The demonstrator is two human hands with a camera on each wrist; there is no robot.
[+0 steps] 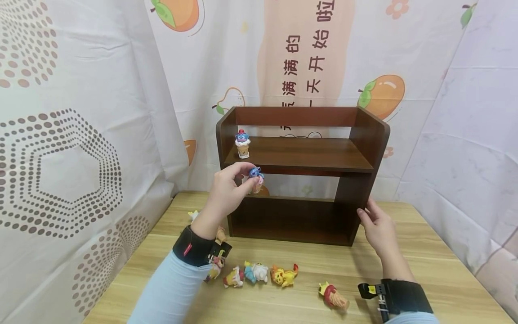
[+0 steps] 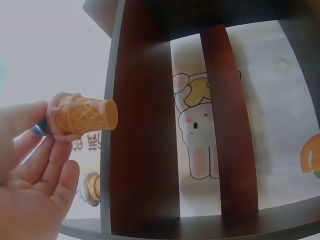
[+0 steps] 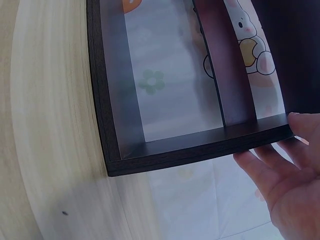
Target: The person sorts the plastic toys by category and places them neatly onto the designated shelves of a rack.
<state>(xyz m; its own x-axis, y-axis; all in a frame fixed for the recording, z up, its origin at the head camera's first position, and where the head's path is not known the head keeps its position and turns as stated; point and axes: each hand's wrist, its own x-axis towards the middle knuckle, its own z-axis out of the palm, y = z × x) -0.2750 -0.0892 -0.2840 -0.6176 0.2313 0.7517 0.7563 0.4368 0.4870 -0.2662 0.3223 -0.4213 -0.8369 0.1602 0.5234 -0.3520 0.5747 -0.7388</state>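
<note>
My left hand [image 1: 227,192] pinches a small ice-cream-cone figurine [image 2: 82,115] with a blue top and a pink layer, in front of the upper board's left end. In the left wrist view its waffle cone points toward the shelf and the fingers cover part of the blue top. The dark brown wooden shelf [image 1: 307,153] stands on the table. Another cone figurine [image 1: 242,145], blue with a red top, is upright at the left of the upper board. My right hand [image 1: 378,228] holds the shelf's right side panel, thumb at the front edge, fingers along the outside.
Several figurines lie on the wooden table [image 1: 299,254] before the shelf, among them a yellow one [image 1: 284,275], a white-and-blue one [image 1: 256,272] and a red-and-yellow cone [image 1: 333,295]. More lie beside the left forearm, partly hidden. A printed curtain [image 1: 202,67] hangs behind.
</note>
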